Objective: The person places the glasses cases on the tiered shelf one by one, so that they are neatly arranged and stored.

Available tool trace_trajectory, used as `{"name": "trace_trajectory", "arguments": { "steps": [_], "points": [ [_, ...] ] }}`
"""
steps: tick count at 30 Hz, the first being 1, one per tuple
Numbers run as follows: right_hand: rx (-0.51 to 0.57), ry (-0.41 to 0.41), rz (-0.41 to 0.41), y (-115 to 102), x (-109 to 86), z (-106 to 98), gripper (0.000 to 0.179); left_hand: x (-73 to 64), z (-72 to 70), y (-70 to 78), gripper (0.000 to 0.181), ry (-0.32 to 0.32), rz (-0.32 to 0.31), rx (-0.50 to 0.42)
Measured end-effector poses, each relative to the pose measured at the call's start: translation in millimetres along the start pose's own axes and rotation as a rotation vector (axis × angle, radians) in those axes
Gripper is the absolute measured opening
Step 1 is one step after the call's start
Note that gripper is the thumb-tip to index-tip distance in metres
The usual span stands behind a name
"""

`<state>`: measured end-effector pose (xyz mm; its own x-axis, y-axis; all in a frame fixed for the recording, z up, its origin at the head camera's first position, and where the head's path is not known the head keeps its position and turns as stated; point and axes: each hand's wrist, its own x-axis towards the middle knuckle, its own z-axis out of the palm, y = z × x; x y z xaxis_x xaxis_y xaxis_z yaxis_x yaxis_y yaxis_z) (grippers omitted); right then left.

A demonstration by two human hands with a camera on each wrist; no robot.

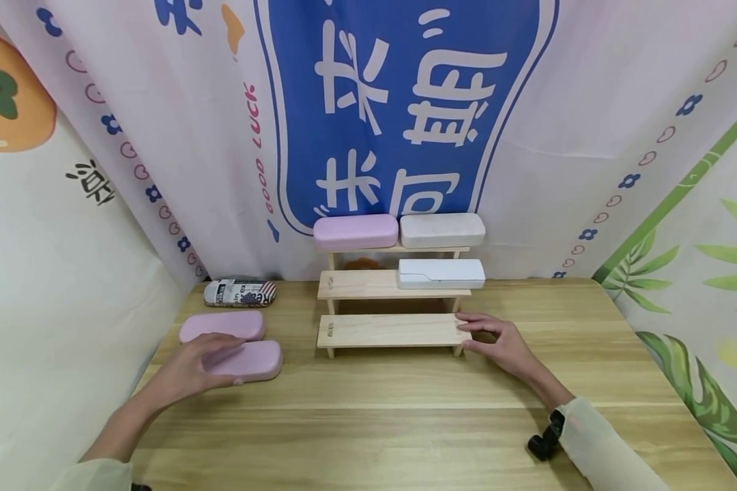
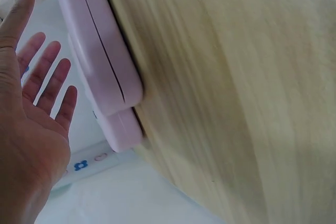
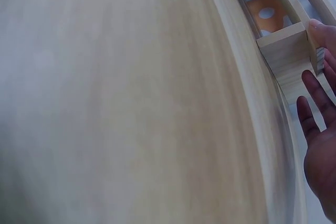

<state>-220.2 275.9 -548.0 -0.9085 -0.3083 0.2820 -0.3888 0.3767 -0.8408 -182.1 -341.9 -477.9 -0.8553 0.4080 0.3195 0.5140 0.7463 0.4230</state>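
Note:
Over a pink glasses case at the table's left hovers my left hand. Its fingers are spread apart, and the left wrist view shows a gap between the hand and the case. A second pink glasses case lies just behind. With thumb and fingertips, my right hand holds the right end of the lowest step of a wooden tiered stand. In the right wrist view the thumb lies on the edge of the stand, while the lower fingers extend free.
On the stand's top tier sit a pink case and a pale grey case. A white case occupies the middle tier's right half. Behind the left cases lies a newsprint-patterned case. A printed curtain hangs behind the table.

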Motion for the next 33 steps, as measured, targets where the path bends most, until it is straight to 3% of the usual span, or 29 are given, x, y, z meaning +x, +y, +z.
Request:
{"name": "trace_trajectory", "arguments": {
  "steps": [9, 20, 25, 29, 33],
  "points": [
    [0.008, 0.003, -0.001, -2.1, 0.3, -0.4, 0.031, -6.8, 2.0, -15.0, 0.069, -0.025, -0.025, -0.051],
    [0.007, 0.0, -0.001, -1.9, 0.0, 0.4, 0.031, -9.8, -3.3, -25.3, 0.069, -0.037, -0.07, 0.062],
    [0.005, 0.003, 0.002, -2.0, 0.5, 0.7, 0.031, -10.6, -2.9, -31.0, 0.069, -0.041, -0.046, 0.106],
    [0.004, 0.004, -0.001, -1.8, 0.6, 0.8, 0.031, -9.0, -2.9, -31.9, 0.069, -0.052, -0.029, 0.123],
    [0.008, 0.002, -0.004, -1.8, 0.4, 0.7, 0.031, -7.4, -3.3, -31.1, 0.071, -0.085, -0.05, 0.105]
  ]
}}
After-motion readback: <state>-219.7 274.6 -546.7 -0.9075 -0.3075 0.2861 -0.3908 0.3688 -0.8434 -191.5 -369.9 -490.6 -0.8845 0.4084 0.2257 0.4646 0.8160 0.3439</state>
